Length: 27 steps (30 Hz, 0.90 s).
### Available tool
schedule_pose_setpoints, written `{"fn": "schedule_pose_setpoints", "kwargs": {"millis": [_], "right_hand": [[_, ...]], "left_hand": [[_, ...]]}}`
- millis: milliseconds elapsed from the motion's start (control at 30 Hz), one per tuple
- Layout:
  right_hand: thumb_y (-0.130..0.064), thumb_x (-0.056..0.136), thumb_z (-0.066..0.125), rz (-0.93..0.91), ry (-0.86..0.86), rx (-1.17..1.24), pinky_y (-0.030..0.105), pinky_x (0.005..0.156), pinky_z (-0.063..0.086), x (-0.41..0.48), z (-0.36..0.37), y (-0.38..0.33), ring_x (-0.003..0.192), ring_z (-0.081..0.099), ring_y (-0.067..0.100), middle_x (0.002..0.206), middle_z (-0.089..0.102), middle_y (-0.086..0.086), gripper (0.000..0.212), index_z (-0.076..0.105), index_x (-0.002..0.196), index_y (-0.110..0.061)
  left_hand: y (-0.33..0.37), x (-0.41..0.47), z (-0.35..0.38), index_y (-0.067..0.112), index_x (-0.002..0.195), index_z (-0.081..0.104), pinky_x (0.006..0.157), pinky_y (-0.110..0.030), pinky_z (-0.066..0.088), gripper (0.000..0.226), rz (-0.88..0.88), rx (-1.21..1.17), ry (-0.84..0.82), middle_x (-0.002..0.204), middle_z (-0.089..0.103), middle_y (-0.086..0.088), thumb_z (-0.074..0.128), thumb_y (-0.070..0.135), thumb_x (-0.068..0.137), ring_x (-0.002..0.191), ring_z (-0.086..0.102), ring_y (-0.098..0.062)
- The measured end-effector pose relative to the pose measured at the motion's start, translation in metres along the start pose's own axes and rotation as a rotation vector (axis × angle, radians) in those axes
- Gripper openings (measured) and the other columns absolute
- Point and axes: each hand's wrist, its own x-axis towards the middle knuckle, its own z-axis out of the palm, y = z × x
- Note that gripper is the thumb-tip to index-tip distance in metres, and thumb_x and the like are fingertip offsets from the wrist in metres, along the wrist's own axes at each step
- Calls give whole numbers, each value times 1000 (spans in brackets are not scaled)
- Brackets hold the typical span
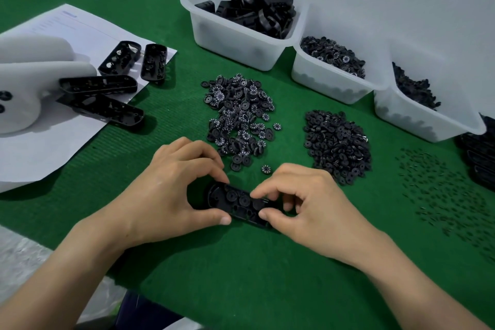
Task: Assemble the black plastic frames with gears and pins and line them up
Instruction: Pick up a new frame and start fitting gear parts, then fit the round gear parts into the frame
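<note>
My left hand (pixel 171 190) pinches the black frame (pixel 241 203) at one end; my right hand (pixel 302 203) pinches the other. It lies toward the near edge of the green mat (pixel 241 262). I should hold it level and press each gear (pixel 244 199) squarely down.

White rim markings on gears (pixel 239 115), illegible

Green-matted table (pixel 241 262) carries two gear piles (pixel 238 115), scattered pins (pixel 450 195), three white bins (pixel 235 43), paper sheets (pixel 40 153)
</note>
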Motion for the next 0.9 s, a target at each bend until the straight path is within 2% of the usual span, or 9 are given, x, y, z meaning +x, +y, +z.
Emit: {"fn": "schedule_pose_setpoints", "kwargs": {"millis": [200,333,500,600,667,767,900], "right_hand": [[-8,78,70,17,8,93,11,56,35,-5,-1,2,60,52,6,79,62,-10,15,73,80,-23],[-5,80,67,90,162,212,15,54,39,-19,-11,16,62,54,13,77,63,-8,19,72,78,-23],[-3,77,71,241,307,22,6,59,38,-62,-12,37,68,54,3,74,59,-13,17,72,78,-19],[-6,75,74,344,407,-112,4,61,36,-77,-24,57,67,50,4,74,54,-15,14,71,83,-16],[-10,76,74,398,411,-161,3,62,34,-78,-32,68,63,48,4,75,50,-17,13,70,87,-16],[-14,78,72,406,393,-168,1,62,32,-68,-41,77,59,42,-5,74,45,-18,11,69,89,-14],[-24,81,68,341,319,-162,13,63,33,-51,-41,82,60,41,-8,79,49,-11,9,67,89,-19]], "left_hand": [[0,0,-1,33,92,64,95,-36,33,48,7,2,-5,107,51,15,57,69,62,103,45,-9],[8,1,1,33,94,65,91,-34,32,49,6,66,-11,103,52,15,55,70,63,99,47,-10],[39,12,23,28,100,67,84,-27,33,59,-18,158,20,95,53,12,50,69,63,93,46,-9],[60,26,40,25,107,64,86,-23,34,61,-11,151,-10,96,51,13,51,66,63,96,45,-9],[71,34,50,25,110,62,87,-21,34,57,8,136,-37,96,50,13,60,60,65,97,43,-8],[83,44,63,27,112,61,84,-16,30,55,40,107,-64,97,48,15,62,58,66,97,41,-5],[91,52,69,29,102,64,80,-16,33,57,62,57,-113,94,48,17,55,67,60,93,43,-5]]}}
